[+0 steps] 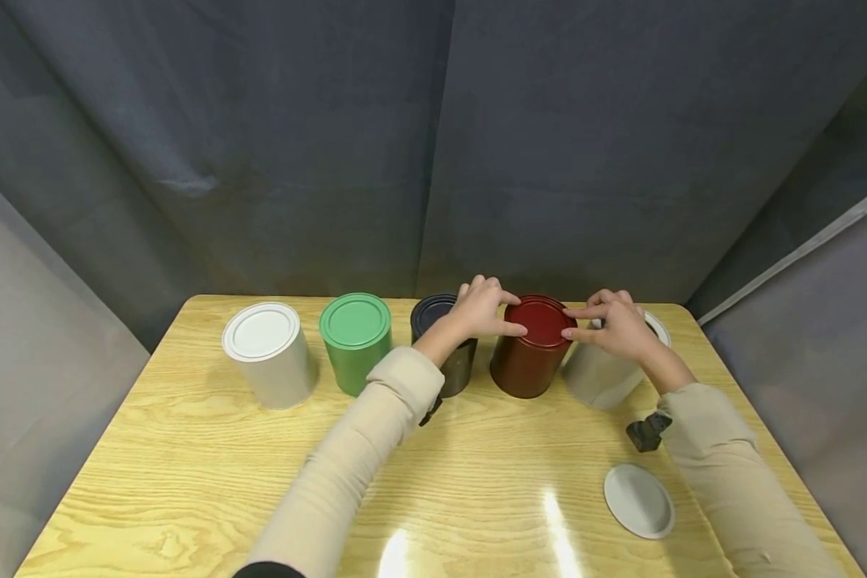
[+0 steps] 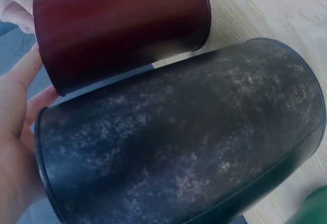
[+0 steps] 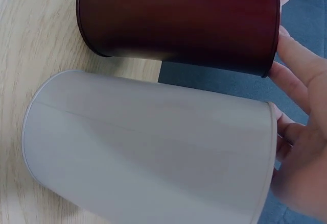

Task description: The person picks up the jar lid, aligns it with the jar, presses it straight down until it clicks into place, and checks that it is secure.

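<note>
A dark red can (image 1: 526, 369) with a red lid (image 1: 544, 323) stands in the back row. At the lid's left edge, the thumb and a finger of my left hand (image 1: 478, 310) touch the rim, both fairly straight. Opposite, my right hand (image 1: 619, 327) sets its thumb and index finger on the right edge. Below the left wrist is a mottled black can (image 2: 179, 137). In the right wrist view a pale grey can (image 3: 153, 142) is beneath the right hand, which hides most of its top. The lid looks seated on the red can.
Further left stand a green can (image 1: 361, 361) and a white-lidded can (image 1: 278, 373), both covered. A loose round grey lid (image 1: 639, 501) lies on the wooden table (image 1: 209, 482) near the right forearm. Dark curtains (image 1: 318, 160) hang behind the table's back edge.
</note>
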`<state>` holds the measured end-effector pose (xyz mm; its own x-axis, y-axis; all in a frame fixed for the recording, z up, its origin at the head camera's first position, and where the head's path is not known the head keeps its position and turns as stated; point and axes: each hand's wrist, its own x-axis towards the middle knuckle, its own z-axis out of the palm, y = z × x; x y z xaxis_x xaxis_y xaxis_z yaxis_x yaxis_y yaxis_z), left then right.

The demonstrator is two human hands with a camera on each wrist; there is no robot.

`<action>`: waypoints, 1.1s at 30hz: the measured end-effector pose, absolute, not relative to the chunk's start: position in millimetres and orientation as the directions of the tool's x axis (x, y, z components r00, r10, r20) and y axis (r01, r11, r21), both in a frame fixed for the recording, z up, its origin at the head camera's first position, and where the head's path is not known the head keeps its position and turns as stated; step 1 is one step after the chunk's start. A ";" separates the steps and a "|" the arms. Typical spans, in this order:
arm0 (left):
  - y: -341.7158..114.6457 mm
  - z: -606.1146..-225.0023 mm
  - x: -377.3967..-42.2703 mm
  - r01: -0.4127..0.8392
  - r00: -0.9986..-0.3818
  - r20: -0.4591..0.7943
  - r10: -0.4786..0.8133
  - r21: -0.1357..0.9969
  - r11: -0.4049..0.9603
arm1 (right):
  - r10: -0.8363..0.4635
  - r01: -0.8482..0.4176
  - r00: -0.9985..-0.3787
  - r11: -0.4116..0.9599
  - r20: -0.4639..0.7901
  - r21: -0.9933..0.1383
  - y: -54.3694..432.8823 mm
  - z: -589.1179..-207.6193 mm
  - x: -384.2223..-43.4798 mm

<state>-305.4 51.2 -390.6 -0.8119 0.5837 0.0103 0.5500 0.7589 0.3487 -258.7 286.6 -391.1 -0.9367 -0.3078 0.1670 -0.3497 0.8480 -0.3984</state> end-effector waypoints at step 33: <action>49.6 -394.4 -260.3 0.662 -0.687 0.258 0.679 0.609 0.438 | -0.317 -0.444 -0.894 0.718 0.316 -0.536 298.3 -381.4 -209.2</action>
